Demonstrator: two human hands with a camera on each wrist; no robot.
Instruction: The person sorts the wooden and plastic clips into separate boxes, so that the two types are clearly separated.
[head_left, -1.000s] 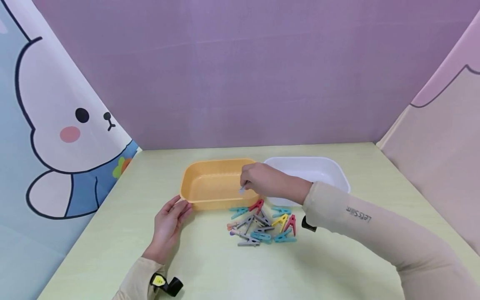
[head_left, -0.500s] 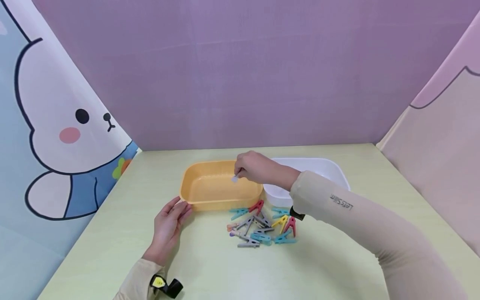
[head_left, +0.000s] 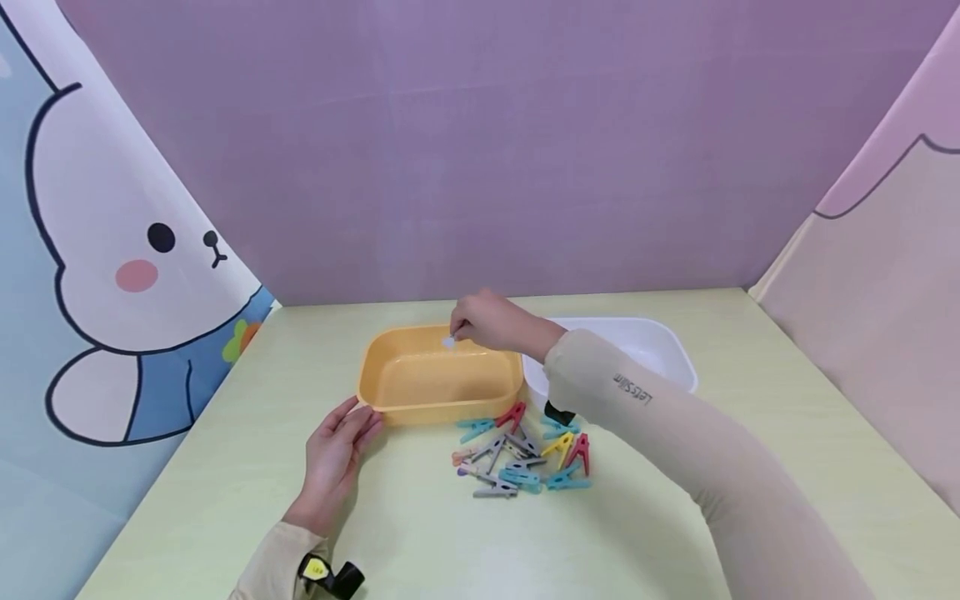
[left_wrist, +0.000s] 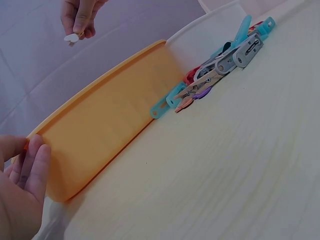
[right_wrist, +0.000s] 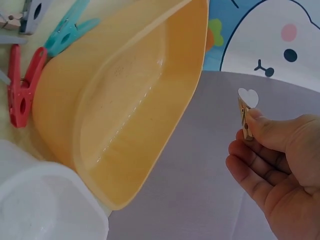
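A screened booth, apparently: a purple backdrop [head_left: 480, 150] lines the desk's [head_left: 435, 533] far edge, a cartoon sheet [head_left: 90, 308] its left.

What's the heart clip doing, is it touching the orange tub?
Apart. The right wrist view shows the heart clip pinched in the right hand, with purple-grey backdrop visible between it and the orange tub.

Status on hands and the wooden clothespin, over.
Left hand holding orange tray by near-left corner. Right hand pinching wooden clothespin, raised higher than tray. Nothing visibly in the way.
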